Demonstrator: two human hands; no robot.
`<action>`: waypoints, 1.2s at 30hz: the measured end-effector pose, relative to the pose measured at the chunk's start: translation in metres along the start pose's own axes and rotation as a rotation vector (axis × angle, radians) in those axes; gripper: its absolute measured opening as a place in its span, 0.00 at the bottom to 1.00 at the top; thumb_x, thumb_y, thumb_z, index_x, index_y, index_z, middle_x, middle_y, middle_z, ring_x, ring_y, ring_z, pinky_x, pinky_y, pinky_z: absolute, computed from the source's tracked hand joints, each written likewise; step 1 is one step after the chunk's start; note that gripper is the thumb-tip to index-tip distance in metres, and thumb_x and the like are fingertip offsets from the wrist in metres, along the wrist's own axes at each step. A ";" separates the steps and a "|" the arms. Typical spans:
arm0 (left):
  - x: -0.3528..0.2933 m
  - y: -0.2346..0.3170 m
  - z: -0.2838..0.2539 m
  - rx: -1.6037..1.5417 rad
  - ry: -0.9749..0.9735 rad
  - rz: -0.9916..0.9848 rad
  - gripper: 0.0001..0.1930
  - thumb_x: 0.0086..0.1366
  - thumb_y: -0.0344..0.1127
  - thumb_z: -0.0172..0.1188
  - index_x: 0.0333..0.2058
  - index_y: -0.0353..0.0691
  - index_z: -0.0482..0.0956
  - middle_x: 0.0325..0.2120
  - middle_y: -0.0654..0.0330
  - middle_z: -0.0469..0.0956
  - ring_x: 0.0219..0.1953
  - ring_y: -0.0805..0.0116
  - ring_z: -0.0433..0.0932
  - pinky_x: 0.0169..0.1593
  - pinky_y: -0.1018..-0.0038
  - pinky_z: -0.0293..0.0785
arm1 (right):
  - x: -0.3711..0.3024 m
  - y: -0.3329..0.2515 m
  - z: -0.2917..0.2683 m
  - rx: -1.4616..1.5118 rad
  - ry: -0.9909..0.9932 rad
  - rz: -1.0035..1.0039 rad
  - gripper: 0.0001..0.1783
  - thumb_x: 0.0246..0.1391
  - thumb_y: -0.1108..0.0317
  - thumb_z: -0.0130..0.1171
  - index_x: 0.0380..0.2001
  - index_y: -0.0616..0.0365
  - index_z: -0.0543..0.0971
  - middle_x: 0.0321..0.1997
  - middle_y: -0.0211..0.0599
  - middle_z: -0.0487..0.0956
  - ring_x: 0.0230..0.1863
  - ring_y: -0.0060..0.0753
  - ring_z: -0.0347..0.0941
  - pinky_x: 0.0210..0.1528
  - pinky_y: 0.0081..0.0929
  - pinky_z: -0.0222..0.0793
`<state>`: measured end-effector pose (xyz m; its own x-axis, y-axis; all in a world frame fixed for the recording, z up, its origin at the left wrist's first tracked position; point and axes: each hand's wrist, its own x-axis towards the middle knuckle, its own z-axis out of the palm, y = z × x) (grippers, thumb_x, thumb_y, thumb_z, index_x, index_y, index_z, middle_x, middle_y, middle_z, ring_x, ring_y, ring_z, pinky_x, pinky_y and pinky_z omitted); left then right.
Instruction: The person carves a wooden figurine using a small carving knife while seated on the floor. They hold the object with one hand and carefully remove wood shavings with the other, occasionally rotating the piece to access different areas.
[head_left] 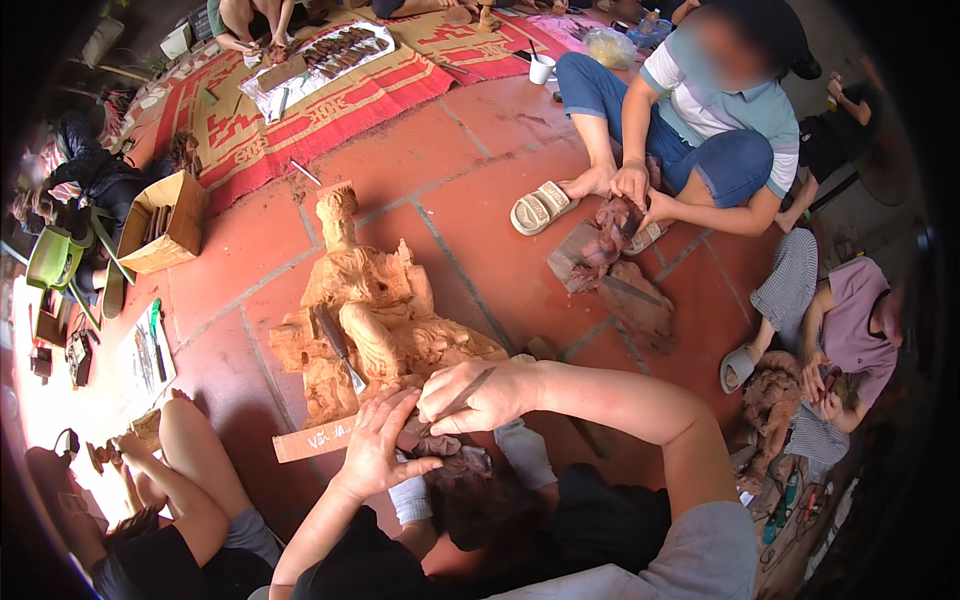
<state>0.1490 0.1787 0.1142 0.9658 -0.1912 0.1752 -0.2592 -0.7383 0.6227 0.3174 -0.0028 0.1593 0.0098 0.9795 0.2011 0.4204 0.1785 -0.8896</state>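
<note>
In front of me, between my sock-covered feet, a small dark reddish wood carving (455, 462) is partly hidden by my hands. My left hand (382, 440) lies against it with fingers stretched out and thumb spread. Close beside it, my right hand (472, 393) is closed in a tight grip over the carving. A thin dark strip crosses its knuckles; what the fist holds is hidden. Just beyond stands a large light-wood statue (370, 290) of a robed figure, its base board marked with handwriting. A chisel (338, 345) with a dark handle rests against the statue.
Opposite, a person in blue shorts handles a dark wood carving (605, 245). Others work at both sides. A cardboard box (165, 222) of tools stands left, near a green chair (60, 258). A red patterned mat (260, 150) and white cup (541, 69) lie beyond, on tiled floor.
</note>
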 end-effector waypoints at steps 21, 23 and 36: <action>-0.003 -0.002 0.007 -0.002 0.013 -0.036 0.50 0.44 0.61 0.73 0.59 0.34 0.66 0.56 0.43 0.69 0.61 0.38 0.65 0.64 0.48 0.59 | 0.006 0.011 0.000 -0.004 -0.025 -0.032 0.09 0.47 0.67 0.66 0.26 0.59 0.77 0.24 0.38 0.78 0.29 0.38 0.75 0.34 0.35 0.68; -0.003 -0.001 0.009 0.044 0.033 -0.031 0.49 0.43 0.59 0.74 0.59 0.35 0.66 0.54 0.47 0.71 0.59 0.41 0.67 0.62 0.49 0.61 | 0.002 0.005 0.004 -0.090 0.005 -0.076 0.08 0.48 0.67 0.65 0.25 0.58 0.76 0.24 0.38 0.77 0.29 0.39 0.75 0.33 0.36 0.68; -0.007 -0.003 0.004 0.047 0.031 -0.051 0.48 0.42 0.59 0.74 0.58 0.37 0.68 0.54 0.45 0.70 0.59 0.41 0.66 0.63 0.49 0.61 | 0.007 0.011 0.011 -0.068 0.082 -0.124 0.10 0.45 0.67 0.66 0.26 0.59 0.76 0.24 0.39 0.76 0.30 0.43 0.75 0.34 0.38 0.68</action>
<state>0.1434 0.1796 0.1080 0.9768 -0.1326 0.1681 -0.2078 -0.7765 0.5949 0.3123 0.0070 0.1461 0.0274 0.9390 0.3428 0.4836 0.2877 -0.8267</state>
